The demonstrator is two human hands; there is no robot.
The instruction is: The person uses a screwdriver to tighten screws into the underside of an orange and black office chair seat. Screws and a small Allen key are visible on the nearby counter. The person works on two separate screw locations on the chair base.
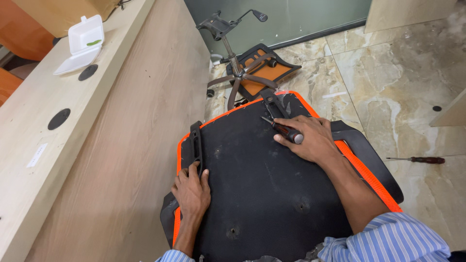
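Observation:
An upturned office chair seat [262, 184], black underneath with an orange edge, lies in front of me. My left hand [192, 192] rests on its left side, fingers curled over the lower end of a black armrest bracket [196, 144]. My right hand [307, 139] grips a screwdriver [283, 130] with a dark red and black handle. Its tip points at a second black bracket [273, 104] near the seat's far edge. Several screw holes show in the black underside.
A chair base with gas cylinder [237, 68] lies on the marble floor beyond, over an orange mesh backrest [262, 63]. Another screwdriver [418, 159] lies on the floor at right. A wooden desk [121, 145] stands at left, with a white foam box [83, 42] on top.

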